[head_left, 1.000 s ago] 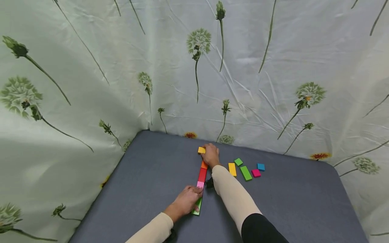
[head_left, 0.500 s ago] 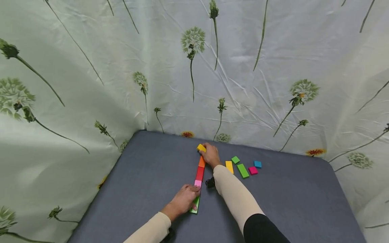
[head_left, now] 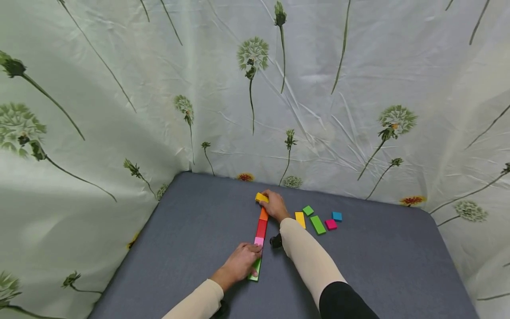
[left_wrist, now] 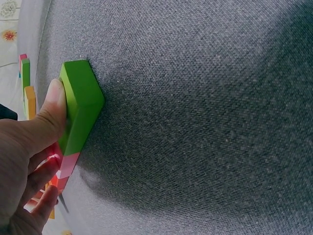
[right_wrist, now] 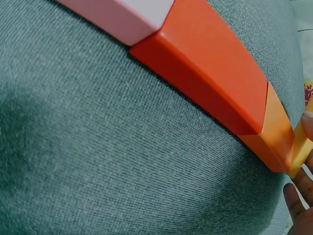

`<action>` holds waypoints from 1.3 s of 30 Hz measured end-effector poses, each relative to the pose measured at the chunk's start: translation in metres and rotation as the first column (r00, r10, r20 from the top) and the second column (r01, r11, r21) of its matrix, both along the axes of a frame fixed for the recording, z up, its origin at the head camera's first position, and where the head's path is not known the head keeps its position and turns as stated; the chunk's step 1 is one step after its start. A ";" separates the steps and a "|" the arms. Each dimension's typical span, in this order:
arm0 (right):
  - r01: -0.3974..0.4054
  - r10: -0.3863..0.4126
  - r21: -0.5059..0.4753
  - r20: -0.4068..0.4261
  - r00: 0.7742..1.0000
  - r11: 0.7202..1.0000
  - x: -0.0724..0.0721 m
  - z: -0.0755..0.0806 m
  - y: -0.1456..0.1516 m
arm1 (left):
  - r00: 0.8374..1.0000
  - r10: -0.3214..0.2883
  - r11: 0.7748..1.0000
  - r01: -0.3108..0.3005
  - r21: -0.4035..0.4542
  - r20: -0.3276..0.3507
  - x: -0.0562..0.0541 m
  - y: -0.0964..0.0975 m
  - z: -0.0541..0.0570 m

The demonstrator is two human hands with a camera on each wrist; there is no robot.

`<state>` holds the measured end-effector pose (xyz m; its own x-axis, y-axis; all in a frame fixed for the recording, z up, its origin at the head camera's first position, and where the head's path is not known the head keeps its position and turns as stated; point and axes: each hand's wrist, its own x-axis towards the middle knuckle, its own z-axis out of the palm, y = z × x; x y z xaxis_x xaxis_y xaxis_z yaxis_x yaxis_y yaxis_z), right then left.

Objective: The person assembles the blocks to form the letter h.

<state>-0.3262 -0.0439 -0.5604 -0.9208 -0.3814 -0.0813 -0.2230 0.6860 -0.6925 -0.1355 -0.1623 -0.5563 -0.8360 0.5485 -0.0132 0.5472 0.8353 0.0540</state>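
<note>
A row of blocks runs away from me on the grey surface: green [head_left: 254, 274], pink [head_left: 259, 240], red [head_left: 261, 228] and orange [head_left: 264, 214]. At its far end my right hand [head_left: 276, 205] pinches a yellow block [head_left: 260, 197] between thumb and fingers. In the right wrist view that yellow block [right_wrist: 301, 147] stands slanted against the end of the orange block [right_wrist: 275, 128]. My left hand [head_left: 241, 261] rests on the near end, thumb laid along the green block [left_wrist: 80, 95] and fingers by the pink block [left_wrist: 67, 166].
Right of the row lie a yellow block [head_left: 300, 220], a small green block [head_left: 308, 210], a longer green block [head_left: 318, 225], a magenta block [head_left: 330, 224] and a blue block [head_left: 337, 216]. A flower-print curtain [head_left: 311, 88] hangs behind the table [head_left: 378, 257].
My right hand tilted the yellow block up at the row's far end, then lowered it slightly. The left hand stays on the near blocks. The head view has shifted a little.
</note>
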 end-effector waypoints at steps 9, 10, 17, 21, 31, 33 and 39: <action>-0.052 0.052 -0.022 0.012 0.999 0.998 0.000 -0.001 0.000 | 1.000 -0.008 1.000 0.008 0.001 -0.002 0.000 0.000 -0.001; -0.054 0.055 -0.022 0.009 0.998 0.998 0.000 -0.001 0.000 | 1.000 -0.010 1.000 0.010 0.002 -0.002 -0.001 0.000 -0.001; -0.018 0.017 -0.061 -0.012 1.000 0.998 0.000 0.003 0.009 | 0.998 -0.030 1.000 0.029 -0.011 -0.046 0.001 0.003 0.000; 0.004 -0.006 -0.057 -0.032 0.999 0.998 0.004 0.010 0.018 | 0.996 -0.045 0.999 0.044 -0.025 -0.081 0.001 0.005 -0.002; -0.081 0.069 -0.092 -0.128 0.989 0.992 0.022 0.028 0.037 | 0.999 -0.024 1.000 0.024 -0.010 -0.038 0.002 0.002 -0.002; -0.117 0.102 -0.108 -0.138 0.985 0.987 0.028 0.031 0.043 | 0.999 -0.020 1.000 0.020 -0.008 -0.035 0.002 0.001 -0.002; -0.191 0.169 -0.118 -0.179 0.969 0.974 0.048 0.036 0.067 | 0.999 -0.020 1.000 0.021 0.010 -0.042 0.002 0.002 0.001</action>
